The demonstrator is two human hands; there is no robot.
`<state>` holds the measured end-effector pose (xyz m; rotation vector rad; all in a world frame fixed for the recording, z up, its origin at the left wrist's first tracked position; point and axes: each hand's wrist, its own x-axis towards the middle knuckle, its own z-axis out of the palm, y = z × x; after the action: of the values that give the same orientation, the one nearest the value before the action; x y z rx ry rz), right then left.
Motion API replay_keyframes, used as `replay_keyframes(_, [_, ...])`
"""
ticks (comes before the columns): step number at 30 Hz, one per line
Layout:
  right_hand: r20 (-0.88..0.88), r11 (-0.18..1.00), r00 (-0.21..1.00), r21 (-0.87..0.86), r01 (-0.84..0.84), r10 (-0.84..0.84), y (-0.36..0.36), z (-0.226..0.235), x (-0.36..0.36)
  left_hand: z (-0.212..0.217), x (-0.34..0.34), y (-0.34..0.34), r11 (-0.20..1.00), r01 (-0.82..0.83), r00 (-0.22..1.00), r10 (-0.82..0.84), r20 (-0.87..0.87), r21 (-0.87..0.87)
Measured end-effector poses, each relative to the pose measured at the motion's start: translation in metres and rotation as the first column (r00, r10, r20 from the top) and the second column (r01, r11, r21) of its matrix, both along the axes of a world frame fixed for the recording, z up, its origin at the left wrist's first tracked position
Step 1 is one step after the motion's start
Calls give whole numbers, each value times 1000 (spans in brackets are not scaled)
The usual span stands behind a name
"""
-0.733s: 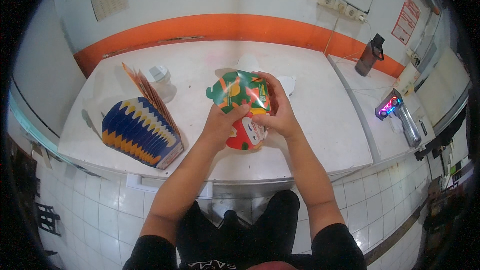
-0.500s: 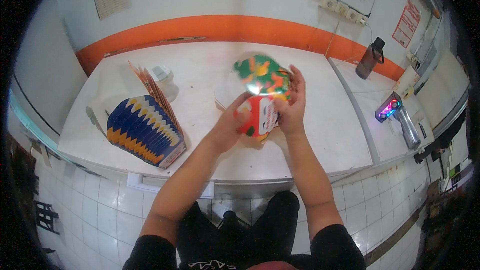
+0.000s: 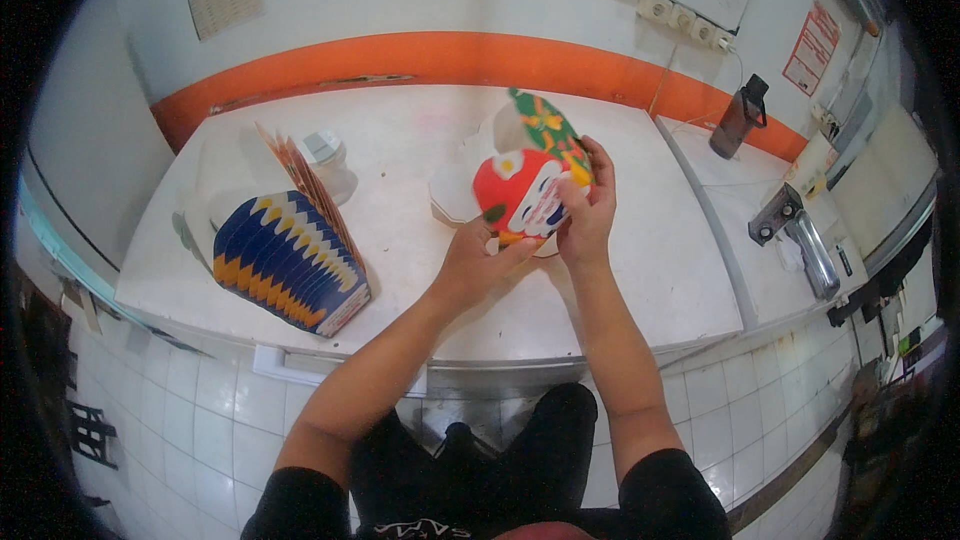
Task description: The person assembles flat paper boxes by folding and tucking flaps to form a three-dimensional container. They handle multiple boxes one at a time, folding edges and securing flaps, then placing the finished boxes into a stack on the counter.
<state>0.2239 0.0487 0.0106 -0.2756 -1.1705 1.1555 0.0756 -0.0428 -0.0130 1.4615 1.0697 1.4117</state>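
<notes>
Above the middle of the white table I hold a printed cardboard food box (image 3: pixel 515 192), red in front with white and blue markings and a green patterned flap standing up behind. My left hand (image 3: pixel 478 258) grips its lower left corner between thumb and fingers. My right hand (image 3: pixel 588 202) is closed on its right side, thumb on the front and fingers behind. White unprinted card (image 3: pixel 452 192) shows just left of the box; whether it belongs to it I cannot tell. To the left lies a nested stack of blue, white and orange cartons (image 3: pixel 285 260).
Behind the stack stands a whitish jar (image 3: pixel 330 165) with a pale lid. On the right side table are a dark bottle (image 3: pixel 738 118), a small dark device (image 3: pixel 775 214) and a silver cylinder-like object (image 3: pixel 812 255). The white table (image 3: pixel 650 240) meets an orange-striped wall.
The box has turned so its red front faces up more fully, and the green flap has swung upright. My left hand has shifted down to the lower corner. Coloured lights on the device went dark.
</notes>
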Motion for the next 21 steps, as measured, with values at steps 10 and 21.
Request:
replay_keyframes(10, [270, 863, 820, 175, 474, -505, -22, 17, -7, 2, 0, 4, 816, -508, 807, 563, -180, 274])
replay_keyframes(21, [494, 706, 617, 693, 146, -612, -29, 7, -9, 7, -23, -1, 667, -356, 823, 556, -118, 655])
